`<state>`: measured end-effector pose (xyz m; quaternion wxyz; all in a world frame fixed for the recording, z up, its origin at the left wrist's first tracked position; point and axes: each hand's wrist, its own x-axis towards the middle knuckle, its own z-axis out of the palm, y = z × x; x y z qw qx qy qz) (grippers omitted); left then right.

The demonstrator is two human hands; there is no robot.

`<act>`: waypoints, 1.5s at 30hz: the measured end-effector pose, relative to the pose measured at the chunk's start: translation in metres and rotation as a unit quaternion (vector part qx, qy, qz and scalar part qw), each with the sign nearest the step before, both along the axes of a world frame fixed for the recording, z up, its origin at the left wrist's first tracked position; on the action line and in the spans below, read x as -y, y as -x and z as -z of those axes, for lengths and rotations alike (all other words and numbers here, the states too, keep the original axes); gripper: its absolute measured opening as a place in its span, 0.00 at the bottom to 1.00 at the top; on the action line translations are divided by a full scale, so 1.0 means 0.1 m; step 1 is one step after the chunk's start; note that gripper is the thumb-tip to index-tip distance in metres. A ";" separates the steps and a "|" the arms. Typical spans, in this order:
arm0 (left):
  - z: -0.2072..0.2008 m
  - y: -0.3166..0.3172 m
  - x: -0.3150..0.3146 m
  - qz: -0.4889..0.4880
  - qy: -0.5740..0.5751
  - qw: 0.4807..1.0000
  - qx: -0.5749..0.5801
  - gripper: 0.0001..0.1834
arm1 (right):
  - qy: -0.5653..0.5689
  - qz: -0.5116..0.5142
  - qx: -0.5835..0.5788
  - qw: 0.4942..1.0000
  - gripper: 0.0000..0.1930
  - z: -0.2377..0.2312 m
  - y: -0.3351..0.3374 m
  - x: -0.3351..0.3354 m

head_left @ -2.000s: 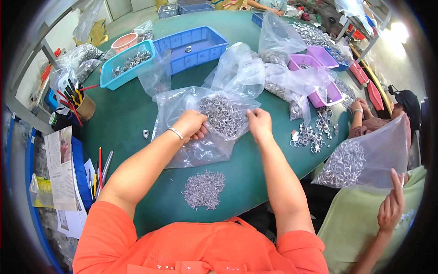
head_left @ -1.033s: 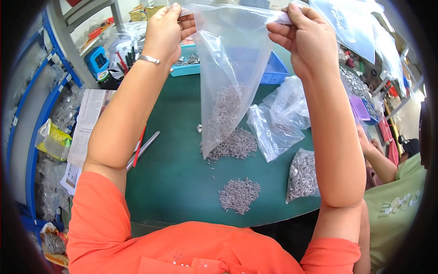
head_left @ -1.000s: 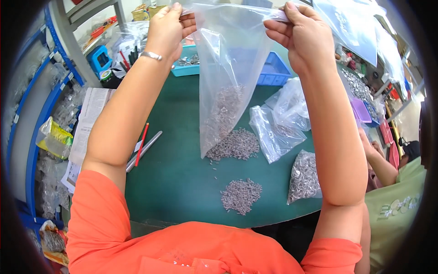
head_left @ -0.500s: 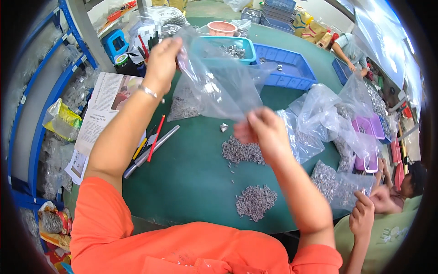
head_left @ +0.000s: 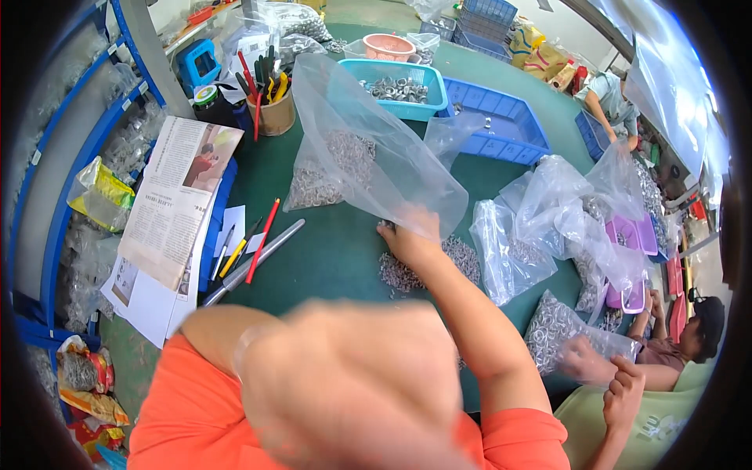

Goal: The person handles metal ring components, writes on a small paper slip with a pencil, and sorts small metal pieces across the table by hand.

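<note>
Close to me, my left hand (head_left: pixel 352 376) is a large motion blur, its fingers smeared. My right hand (head_left: pixel 417 239) reaches low over the green table, fingertips closed around a small grey metal piece (head_left: pixel 386 225). A clear plastic bag (head_left: pixel 415 168) stands tilted and unsupported at its upper end, its lower corner draping over the right hand's fingers. Behind it sits another clear bag filled with small grey parts (head_left: pixel 317 184). Beside and under my right wrist lies a pile of small grey parts (head_left: pixel 462 254); the nearer pile is nearly all hidden behind my left hand.
Left are a newspaper (head_left: pixel 176 200), a red pencil (head_left: pixel 262 243) and a tool cup (head_left: pixel 276 113). Farther back stand a teal basket (head_left: pixel 435 98) of metal parts and a blue tray (head_left: pixel 509 129). Filled bags (head_left: pixel 552 325) lie right, near a co-worker's hand (head_left: pixel 624 389).
My left hand has let go of the bag's upper end and swung down toward me. My right hand has moved left and down to the small metal piece, and the bag sags over it.
</note>
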<state>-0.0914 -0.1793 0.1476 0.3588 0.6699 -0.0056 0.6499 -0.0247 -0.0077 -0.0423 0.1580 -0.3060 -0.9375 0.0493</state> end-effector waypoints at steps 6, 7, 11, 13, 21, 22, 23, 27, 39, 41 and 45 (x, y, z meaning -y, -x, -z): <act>0.01 -0.46 0.08 0.213 -0.047 0.973 0.069 0.10 | 0.235 -0.033 -0.098 0.967 0.11 -0.33 -0.40 -0.32; 0.03 -0.49 0.07 0.224 -0.054 0.970 0.077 0.09 | 0.249 0.004 -0.076 0.966 0.09 -0.49 -0.52 -0.46; 0.05 -0.48 0.12 0.232 -0.069 0.965 0.100 0.08 | 0.455 0.097 -0.239 0.853 0.10 -1.18 -0.44 -0.70; 0.07 -0.50 0.09 0.236 -0.075 0.962 0.111 0.08 | 0.522 0.076 -0.275 0.804 0.13 -1.36 -0.34 -0.98; 0.07 -0.68 0.16 0.252 -0.087 0.952 0.151 0.09 | 0.490 -0.004 -0.501 0.713 0.28 -1.74 0.08 -1.19; 0.08 -0.69 0.21 0.247 -0.086 0.952 0.155 0.09 | 0.472 0.002 -0.492 0.731 0.25 -1.72 0.05 -1.00; 0.10 -0.70 0.23 0.243 -0.085 0.953 0.160 0.10 | 0.479 0.003 -0.490 0.728 0.25 -1.65 -0.01 -0.83; 0.15 -0.66 0.28 0.211 -0.080 0.957 0.184 0.11 | 0.409 0.012 -0.533 0.740 0.14 -1.40 -0.42 -0.18; 1.23 0.17 -0.32 -0.681 0.303 0.666 0.033 0.40 | 0.298 -0.305 -0.056 0.903 0.23 -1.06 -0.20 0.55; 1.38 0.40 -0.39 -0.624 0.347 0.687 0.132 0.39 | 0.314 -0.310 0.063 0.895 0.23 -1.12 -0.10 0.53; 1.30 0.67 -0.45 -0.579 0.340 0.722 0.167 0.21 | 0.354 -0.138 -0.009 0.925 0.13 -1.23 0.11 0.34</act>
